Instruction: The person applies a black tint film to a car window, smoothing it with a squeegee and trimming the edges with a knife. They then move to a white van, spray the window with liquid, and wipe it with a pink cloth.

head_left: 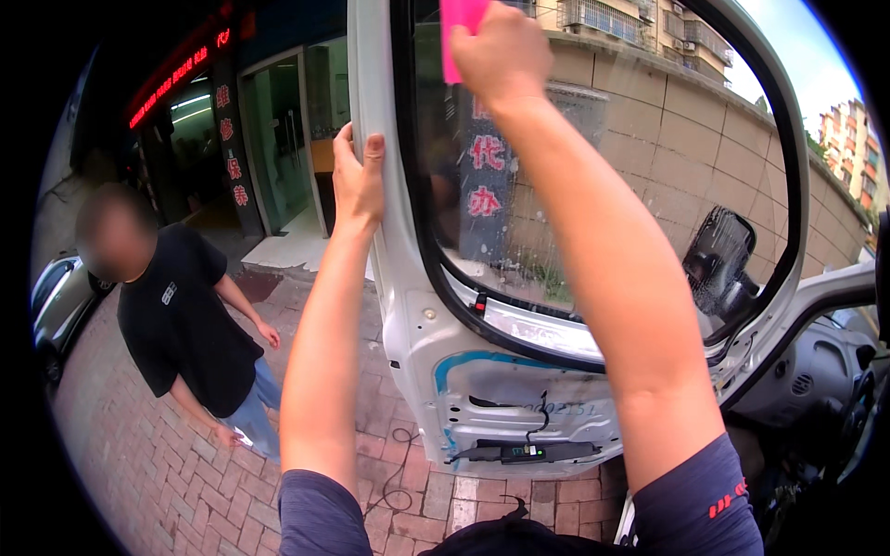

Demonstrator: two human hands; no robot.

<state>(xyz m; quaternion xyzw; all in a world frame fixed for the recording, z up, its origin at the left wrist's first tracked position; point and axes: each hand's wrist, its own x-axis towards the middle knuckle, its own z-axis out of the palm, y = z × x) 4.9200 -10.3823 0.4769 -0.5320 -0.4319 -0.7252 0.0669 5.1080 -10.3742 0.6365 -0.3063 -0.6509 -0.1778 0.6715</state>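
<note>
A white vehicle door (408, 320), its inner panel bare, stands open in front of me. My right hand (502, 56) is raised to the top of the door window (593, 199), closed round a flat, bright pink scraper (454, 46) held near the glass. The scraper's upper end runs out of the picture. Wet streaks and drops mark the glass. At the left, my left hand (358, 181) grips the upright edge of the door frame, thumb pointing up; some of its fingers are hidden.
A person in a black T-shirt (190, 306) stands on the brick paving (213, 500) to the left. A black device with a green light (536, 452) sits low on the door. A thin cable (399, 463) lies below. The side mirror (723, 246) shows through the glass; the dashboard (816, 361) is right.
</note>
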